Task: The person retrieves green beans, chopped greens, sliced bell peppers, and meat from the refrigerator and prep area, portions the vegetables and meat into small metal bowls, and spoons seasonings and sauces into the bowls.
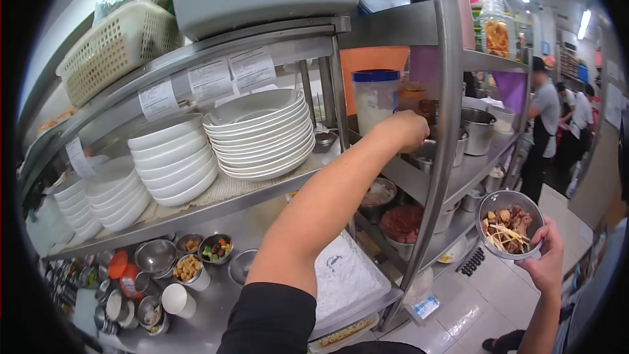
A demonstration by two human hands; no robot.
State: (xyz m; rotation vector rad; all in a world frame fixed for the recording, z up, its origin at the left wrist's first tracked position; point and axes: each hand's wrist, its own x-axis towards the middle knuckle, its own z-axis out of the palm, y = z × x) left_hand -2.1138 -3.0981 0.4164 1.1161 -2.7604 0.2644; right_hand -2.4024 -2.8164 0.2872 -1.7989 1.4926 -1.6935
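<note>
My left hand (411, 132) reaches past a steel post into the shelf unit. Its fingers are curled and their tips are largely hidden, so what they hold cannot be made out. Just left of it stands a clear tub with a blue lid (375, 99), with whitish contents. Brownish containers (426, 106) behind the hand are blurred. At the right, my right hand (549, 252) grips a small metal bowl (488, 204) by its side. Inside the bowl are brown meat pieces (519, 219), pale yellow strips (504, 239) and some chunks.
Stacked white plates (262, 137) and white bowls (173, 167) fill the left shelf. Below are metal bowls of food (216, 248) and a tray of white powder (347, 275). A steel post (445, 92) stands beside my left hand. Several people (547, 111) are farther back.
</note>
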